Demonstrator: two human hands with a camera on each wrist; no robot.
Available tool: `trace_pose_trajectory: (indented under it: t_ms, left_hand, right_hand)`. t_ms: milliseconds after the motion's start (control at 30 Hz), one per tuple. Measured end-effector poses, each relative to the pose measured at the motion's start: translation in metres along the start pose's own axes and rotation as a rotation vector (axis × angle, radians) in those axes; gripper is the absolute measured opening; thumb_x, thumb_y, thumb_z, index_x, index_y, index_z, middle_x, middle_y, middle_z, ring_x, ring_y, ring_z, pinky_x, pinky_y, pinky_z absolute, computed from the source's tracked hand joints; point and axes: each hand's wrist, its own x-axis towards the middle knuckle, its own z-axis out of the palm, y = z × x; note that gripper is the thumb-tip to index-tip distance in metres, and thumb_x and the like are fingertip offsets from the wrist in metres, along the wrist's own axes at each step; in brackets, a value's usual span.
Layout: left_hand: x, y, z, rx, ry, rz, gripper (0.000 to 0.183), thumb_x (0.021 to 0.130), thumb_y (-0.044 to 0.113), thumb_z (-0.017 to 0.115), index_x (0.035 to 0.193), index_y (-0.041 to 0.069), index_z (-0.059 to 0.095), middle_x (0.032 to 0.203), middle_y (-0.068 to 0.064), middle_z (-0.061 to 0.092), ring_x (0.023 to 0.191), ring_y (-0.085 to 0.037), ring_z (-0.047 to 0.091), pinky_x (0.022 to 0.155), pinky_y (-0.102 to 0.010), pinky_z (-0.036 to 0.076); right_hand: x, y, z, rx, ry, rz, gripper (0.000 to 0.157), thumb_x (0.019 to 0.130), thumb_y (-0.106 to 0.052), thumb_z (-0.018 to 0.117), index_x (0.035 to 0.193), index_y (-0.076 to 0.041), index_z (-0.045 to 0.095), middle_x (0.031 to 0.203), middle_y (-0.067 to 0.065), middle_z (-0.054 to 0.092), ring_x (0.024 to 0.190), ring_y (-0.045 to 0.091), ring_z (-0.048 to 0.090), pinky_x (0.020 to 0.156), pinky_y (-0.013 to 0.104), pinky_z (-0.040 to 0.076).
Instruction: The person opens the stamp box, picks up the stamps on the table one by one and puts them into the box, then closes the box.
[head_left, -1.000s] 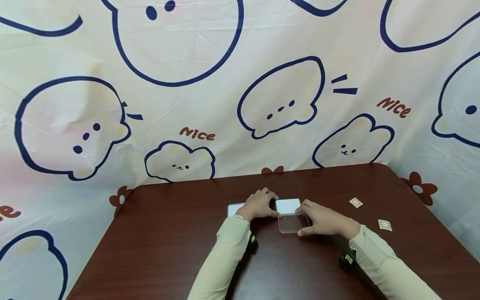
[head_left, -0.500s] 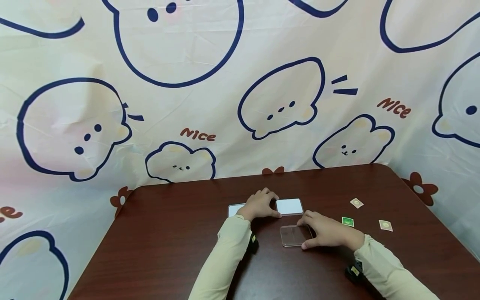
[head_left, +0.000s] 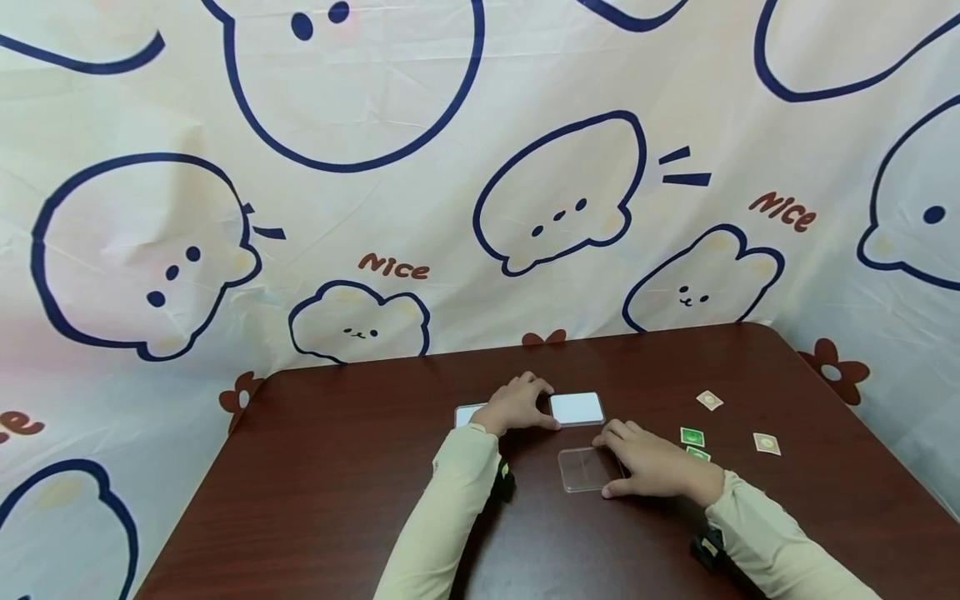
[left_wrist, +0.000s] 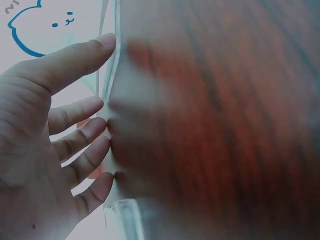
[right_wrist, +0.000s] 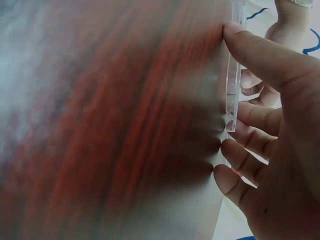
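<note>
In the head view my left hand holds a flat white rectangular case by its left end, thumb at the near corner and forefinger at the far one. The left wrist view shows that thumb against the case's clear edge, the other fingertips down on the table. My right hand grips a clear plastic case across its right end, between thumb and fingers; its transparent rim shows edge-on in the right wrist view. The clear case lies flat, a small gap nearer me than the white one.
Another white case lies partly behind my left hand. Two green squares and two pale squares lie right of my right hand on the brown table. A printed curtain hangs around the table's back and sides.
My right hand has drawn the clear case toward me, away from the white case, opening a gap. Green squares once hidden by that hand now show. My left hand has stayed put.
</note>
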Motion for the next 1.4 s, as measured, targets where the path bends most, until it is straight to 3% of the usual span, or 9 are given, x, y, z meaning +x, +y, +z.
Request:
trace_pose_trajectory:
  t_ms: [267, 467, 600, 800, 1133, 1400]
  left_hand:
    - [-0.012, -0.017, -0.011, -0.178, -0.031, 0.033, 0.059, 0.086, 0.043, 0.071, 0.133, 0.012, 0.053, 0.130, -0.007, 0.051, 0.120, -0.022, 0.051, 0.101, -0.038, 0.044]
    - [-0.028, -0.039, -0.021, -0.256, 0.018, 0.067, 0.055, 0.087, 0.039, 0.071, 0.131, 0.009, 0.055, 0.123, -0.008, 0.054, 0.117, -0.024, 0.055, 0.098, -0.039, 0.046]
    - [-0.042, -0.055, -0.030, -0.271, 0.048, 0.065, 0.054, 0.086, 0.038, 0.072, 0.129, 0.009, 0.056, 0.122, -0.008, 0.056, 0.114, -0.024, 0.056, 0.097, -0.040, 0.048]
    - [-0.063, -0.075, -0.040, -0.293, 0.082, 0.018, 0.052, 0.086, 0.035, 0.072, 0.129, 0.010, 0.056, 0.121, -0.009, 0.057, 0.112, -0.024, 0.055, 0.096, -0.041, 0.048]
    - [-0.080, -0.098, -0.040, -0.324, 0.134, -0.045, 0.056, 0.084, 0.032, 0.075, 0.132, 0.010, 0.054, 0.123, -0.011, 0.057, 0.110, -0.026, 0.055, 0.093, -0.044, 0.047]
    - [-0.089, -0.109, -0.036, -0.348, 0.134, -0.111, 0.067, 0.077, 0.040, 0.080, 0.132, 0.012, 0.054, 0.123, -0.012, 0.058, 0.101, -0.022, 0.059, 0.088, -0.041, 0.050]
  right_hand:
    - [0.006, 0.000, -0.003, 0.039, -0.037, 0.025, 0.074, 0.082, -0.056, 0.068, 0.131, -0.003, 0.052, 0.119, 0.005, 0.049, 0.105, 0.019, 0.050, 0.085, 0.038, 0.047]
    - [0.016, -0.007, -0.010, 0.080, -0.010, 0.011, 0.063, 0.087, -0.047, 0.067, 0.131, -0.003, 0.053, 0.116, 0.006, 0.051, 0.099, 0.016, 0.051, 0.081, 0.034, 0.047]
    - [0.028, -0.016, -0.010, 0.059, 0.019, 0.002, 0.055, 0.089, -0.042, 0.066, 0.129, -0.006, 0.056, 0.117, 0.005, 0.054, 0.101, 0.016, 0.053, 0.085, 0.038, 0.047]
    - [0.051, -0.029, -0.010, 0.031, 0.044, -0.018, 0.053, 0.090, -0.041, 0.066, 0.131, -0.009, 0.056, 0.123, 0.008, 0.056, 0.107, 0.019, 0.055, 0.091, 0.043, 0.047]
    - [0.083, -0.043, -0.008, 0.125, 0.027, -0.011, 0.055, 0.091, -0.038, 0.066, 0.134, -0.008, 0.053, 0.124, 0.010, 0.055, 0.102, 0.021, 0.060, 0.086, 0.038, 0.050]
    - [0.116, -0.054, -0.005, 0.144, -0.069, 0.105, 0.064, 0.087, -0.044, 0.068, 0.137, -0.009, 0.049, 0.115, 0.008, 0.057, 0.100, 0.018, 0.060, 0.085, 0.039, 0.050]
